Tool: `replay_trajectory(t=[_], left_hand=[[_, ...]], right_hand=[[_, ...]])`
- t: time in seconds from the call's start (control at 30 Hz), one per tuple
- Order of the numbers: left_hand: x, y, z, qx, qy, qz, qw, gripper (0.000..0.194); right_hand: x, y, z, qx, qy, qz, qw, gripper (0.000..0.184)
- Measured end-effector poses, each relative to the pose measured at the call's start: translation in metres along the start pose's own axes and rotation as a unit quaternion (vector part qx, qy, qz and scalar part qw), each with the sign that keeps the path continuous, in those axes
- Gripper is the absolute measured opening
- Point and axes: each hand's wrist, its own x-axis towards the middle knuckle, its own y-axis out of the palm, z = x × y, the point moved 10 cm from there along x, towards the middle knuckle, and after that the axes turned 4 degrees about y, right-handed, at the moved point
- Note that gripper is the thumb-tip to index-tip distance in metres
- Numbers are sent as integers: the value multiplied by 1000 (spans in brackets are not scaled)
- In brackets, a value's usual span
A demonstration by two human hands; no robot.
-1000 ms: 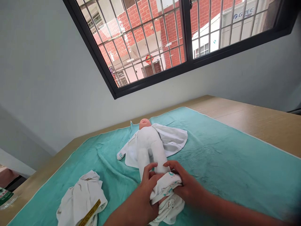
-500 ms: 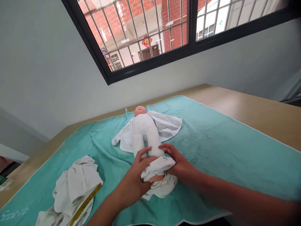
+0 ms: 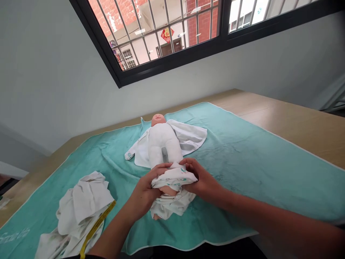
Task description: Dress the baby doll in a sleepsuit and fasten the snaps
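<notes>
A baby doll (image 3: 164, 138) with a white cloth body lies on its back, its head toward the window. Bunched around its lower legs are white printed baby trousers (image 3: 174, 178). My left hand (image 3: 147, 190) grips the gathered cloth on the left side, fingers over its upper edge. On the right side my right hand (image 3: 198, 180) pinches the same cloth, thumb below and fingers on top. Part of a doll's foot shows through the folds between my hands. Under the doll's back a white baby shirt (image 3: 192, 136) is spread out, its sleeves to both sides.
A turquoise blanket (image 3: 237, 154) covers much of the wooden table (image 3: 291, 126). At the left lies a crumpled pile of white clothes (image 3: 84, 201) with a yellow tape (image 3: 99, 223) across it. Beyond the table are a wall and a barred window (image 3: 167, 36).
Both hands have drawn the trousers' cloth a little up the doll's legs, with the fabric now spread wider. The camera view has shifted slightly.
</notes>
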Motion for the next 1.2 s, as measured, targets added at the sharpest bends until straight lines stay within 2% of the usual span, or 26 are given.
replay_trajectory(t=[0.13,0.23,0.4,0.53,0.6,0.67,0.73,0.97,1.03,1.13,1.2], left_hand=[[-1,-7,12,-93,-44,-39,994,58],[1,-8,17,-135,-53,-51,988,57],[6,-11,22,-120,-48,-32,991,46],[6,-17,33,-143,-60,1,988,45],[6,-22,39,-145,-63,-8,987,36],[8,-25,39,-130,-55,-32,989,25],[11,-23,35,-100,-44,-56,992,23],[22,-19,2,67,29,-127,989,36],[24,-16,1,70,24,-97,993,39],[21,-10,3,59,-7,8,998,42],[17,-10,6,62,-38,64,995,41]], right_hand=[[-2,2,3,8,9,-3,1000,45],[-2,2,4,12,9,-13,1000,39],[-1,1,1,31,10,-17,999,33],[-1,0,-5,67,34,-7,997,34],[-1,-4,-7,70,39,-20,997,26],[-1,-6,-8,64,38,-28,997,13],[-1,-6,-10,65,39,-27,997,10],[1,-7,-15,167,92,-18,981,28],[5,-12,-8,162,82,13,983,35],[12,-24,2,107,72,68,989,37],[17,-34,4,76,83,79,990,44]])
